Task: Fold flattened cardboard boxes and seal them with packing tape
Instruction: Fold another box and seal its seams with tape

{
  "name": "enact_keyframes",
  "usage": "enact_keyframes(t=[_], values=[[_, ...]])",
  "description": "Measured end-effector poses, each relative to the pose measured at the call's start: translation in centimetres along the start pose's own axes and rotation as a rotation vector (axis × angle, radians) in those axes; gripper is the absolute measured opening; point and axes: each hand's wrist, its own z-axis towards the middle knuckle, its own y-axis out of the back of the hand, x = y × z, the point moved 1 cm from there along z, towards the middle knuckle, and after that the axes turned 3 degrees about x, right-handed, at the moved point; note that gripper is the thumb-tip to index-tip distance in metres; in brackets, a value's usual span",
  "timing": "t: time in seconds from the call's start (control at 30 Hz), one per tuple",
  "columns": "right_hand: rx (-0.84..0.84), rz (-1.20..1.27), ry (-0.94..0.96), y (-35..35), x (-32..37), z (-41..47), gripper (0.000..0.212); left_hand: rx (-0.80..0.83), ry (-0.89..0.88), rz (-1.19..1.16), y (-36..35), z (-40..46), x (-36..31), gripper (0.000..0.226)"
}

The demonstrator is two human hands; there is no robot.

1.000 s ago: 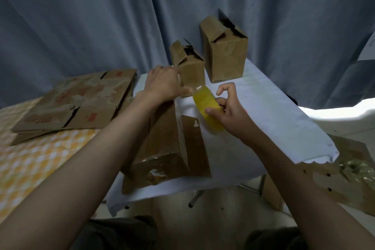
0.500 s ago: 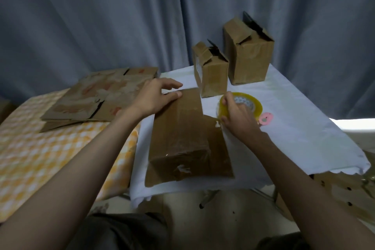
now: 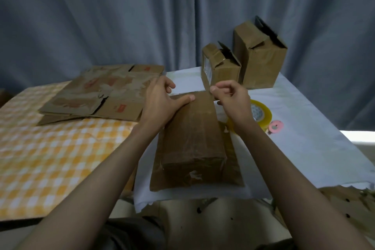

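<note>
Head view:
Work box: the cardboard box (image 3: 192, 134) lies on its side on the white-covered table (image 3: 304, 138), long axis running away from the person.
Left hand: the left hand (image 3: 162, 100) rests on the box's far left corner, thumb flat on the top face, other fingers loosely curled over the edge.
Right hand: the right hand (image 3: 231, 96) hovers above the far right corner, forefinger and thumb pressed together; whether tape is between them cannot be told.
Tape: the packing tape roll (image 3: 261, 113) lies flat just right of the box, partly hidden behind the right wrist.
Key relation: the far end of the box lies directly below both hands; the right hand is nearer the roll.
Other stock: two folded boxes (image 3: 243, 65) stand beyond; flattened boxes (image 3: 101, 95) lie left.
</note>
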Motion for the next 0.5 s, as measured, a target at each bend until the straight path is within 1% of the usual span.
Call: enact_keyframes(t=[0.07, 0.17, 0.27, 0.37, 0.5], values=[[0.017, 0.141, -0.095, -0.5, -0.2, 0.2, 0.023, -0.041, 0.055, -0.109, 0.0, -0.4, 0.3, 0.052], [0.034, 0.301, -0.234, -0.8, -0.2, 0.7, 0.025, -0.046, 0.249, -0.336, 0.0, -0.3, 1.0, 0.039], [0.052, 0.374, -0.306, -0.9, -0.3, 1.2, 0.026, -0.031, 0.418, -0.549, 0.0, 0.1, 1.3, 0.031], [0.070, 0.403, -0.369, -1.1, -0.5, 1.1, 0.025, -0.004, 0.504, -0.647, -0.1, 0.4, 1.4, 0.033], [0.089, 0.403, -0.406, -1.6, -0.5, 1.5, 0.023, 0.068, 0.627, -0.772, -0.4, 1.1, 2.3, 0.044]])
